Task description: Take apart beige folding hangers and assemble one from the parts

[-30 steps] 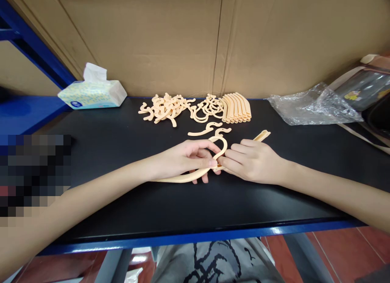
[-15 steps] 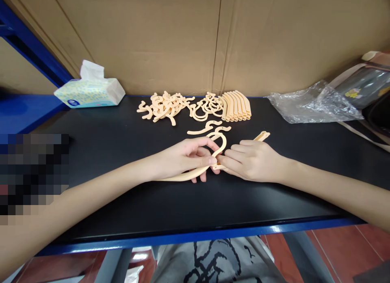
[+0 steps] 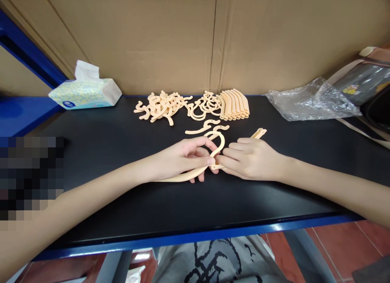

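My left hand (image 3: 193,158) is closed on a beige plastic hanger piece with a curved hook (image 3: 222,141). A long arm (image 3: 178,178) of the same beige plastic runs from its thumb back under the wrist. Close beside it, my right hand (image 3: 252,159) is wrapped round a beige channel-shaped hanger arm (image 3: 261,132), whose far end sticks out past the knuckles. The near end of this arm meets the hook piece at the left fingertips. Fingers hide the exact contact there. Just beyond the hands lie loose beige hanger pieces (image 3: 198,131).
At the back of the black table (image 3: 137,214) are a heap of curved hanger pieces (image 3: 166,108), a pile of hooks (image 3: 210,101) and a stack of hanger arms (image 3: 236,104). A tissue pack (image 3: 87,92) stands left; a clear plastic bag (image 3: 307,102) and a transparent bag (image 3: 362,82) lie right.
Both hands keep nearly the same grip and position on the hanger pieces. The whole view has shifted slightly, with things appearing a little further left.
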Available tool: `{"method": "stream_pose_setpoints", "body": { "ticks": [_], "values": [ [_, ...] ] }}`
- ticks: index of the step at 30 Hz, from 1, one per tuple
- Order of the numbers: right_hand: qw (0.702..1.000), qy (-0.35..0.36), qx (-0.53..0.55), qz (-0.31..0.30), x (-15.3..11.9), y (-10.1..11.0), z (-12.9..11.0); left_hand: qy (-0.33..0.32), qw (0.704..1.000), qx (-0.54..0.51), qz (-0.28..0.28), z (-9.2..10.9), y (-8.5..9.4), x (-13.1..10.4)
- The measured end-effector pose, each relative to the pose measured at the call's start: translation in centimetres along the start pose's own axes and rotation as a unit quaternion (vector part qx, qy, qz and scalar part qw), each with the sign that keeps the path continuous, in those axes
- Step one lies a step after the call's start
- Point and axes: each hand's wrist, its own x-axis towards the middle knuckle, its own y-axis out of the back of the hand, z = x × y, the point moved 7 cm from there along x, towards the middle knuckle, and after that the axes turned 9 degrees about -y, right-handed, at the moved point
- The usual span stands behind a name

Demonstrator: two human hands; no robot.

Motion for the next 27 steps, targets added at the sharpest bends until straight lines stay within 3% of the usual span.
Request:
{"method": "stream_pose_setpoints", "body": {
  "ticks": [27],
  "values": [
    [0.999, -0.012, 0.026, -0.019, 0.03, -0.24, 0.24, -0.003, 1.0, 0.017, 0.006, 0.11, -0.07, 0.29]
  ]
}}
